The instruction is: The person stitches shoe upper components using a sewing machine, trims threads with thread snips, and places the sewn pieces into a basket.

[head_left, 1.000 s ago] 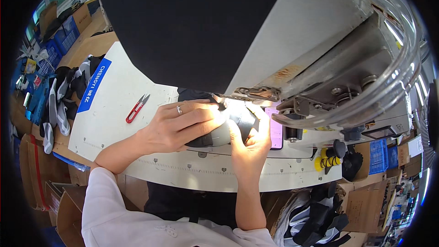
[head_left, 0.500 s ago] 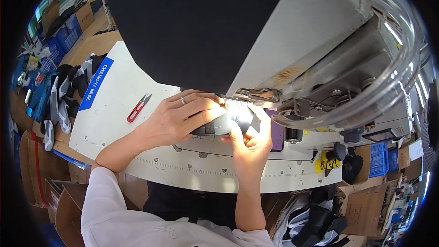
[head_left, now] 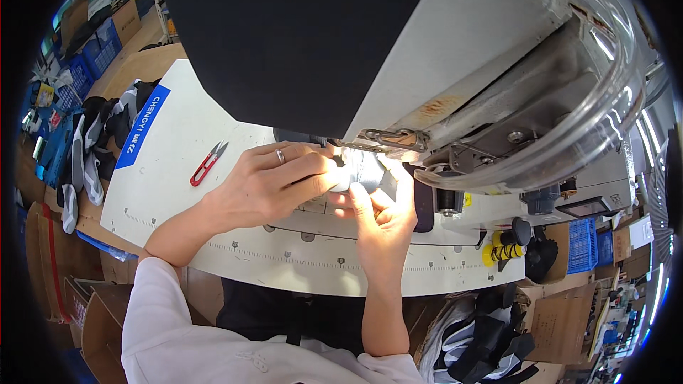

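A small, curved piece of smooth grey material [head_left: 366, 173], partly washed out by bright light, sits beneath the low end of a large grey metal sewing machine head [head_left: 462, 50], set well back from the near edge of the white, curve-edged bench [head_left: 160, 199]. The bare left hand [head_left: 274, 181], with a silver ring on one finger, lays its fingertips on the piece's left end; its thumb is hidden, so I cannot tell whether that grip is clenched. The bare right hand [head_left: 384, 210] grasps the piece from the right, thumb at the near side and forefinger along the right side, the other fingers curled below.

Just right of this hand lies a dark, flat phone [head_left: 425, 208], partly covered by the fingers. Toward the left edge of the bench rest red-handled metal thread snips [head_left: 205, 168], blades pointing away from the person, and a blue printed strip [head_left: 144, 126] runs along that edge. Near the right end stand bright yellow spools with black bands [head_left: 500, 249]. Beyond the left edge hang black-and-white fabric pieces [head_left: 89, 153]; below the near right corner, more black, white and grey pieces [head_left: 477, 341] are heaped.
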### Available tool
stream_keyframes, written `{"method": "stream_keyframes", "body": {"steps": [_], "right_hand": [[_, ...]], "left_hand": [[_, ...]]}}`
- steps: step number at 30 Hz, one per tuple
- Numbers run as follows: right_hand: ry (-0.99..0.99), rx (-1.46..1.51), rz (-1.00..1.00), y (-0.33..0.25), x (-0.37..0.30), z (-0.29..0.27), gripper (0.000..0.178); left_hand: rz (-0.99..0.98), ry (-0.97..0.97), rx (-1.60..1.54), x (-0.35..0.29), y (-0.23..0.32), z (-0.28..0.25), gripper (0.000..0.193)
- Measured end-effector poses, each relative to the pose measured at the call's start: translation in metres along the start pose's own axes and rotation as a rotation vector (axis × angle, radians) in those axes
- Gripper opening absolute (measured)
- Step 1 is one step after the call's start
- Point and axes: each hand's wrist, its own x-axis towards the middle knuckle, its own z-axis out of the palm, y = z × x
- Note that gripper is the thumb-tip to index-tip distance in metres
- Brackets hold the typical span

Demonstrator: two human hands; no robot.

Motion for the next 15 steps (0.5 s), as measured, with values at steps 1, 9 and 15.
{"method": "stream_keyframes", "body": {"steps": [1, 9, 15], "right_hand": [[-0.003, 0.02, 0.004, 0.0008, 0.0005, 0.0005, 0.048], [-0.014, 0.016, 0.012, 0.0032, -0.0017, 0.0001, 0.046], [-0.015, 0.007, 0.001, 0.0017, -0.0014, -0.0001, 0.045]], "left_hand": [[0.002, -0.018, 0.015, -0.0008, -0.0013, -0.0001, 0.024], [-0.023, -0.003, -0.057, -0.0018, -0.0026, -0.0001, 0.021], [0.046, -0.002, -0.048, -0.0022, -0.0023, 0.0004, 0.017]]}}
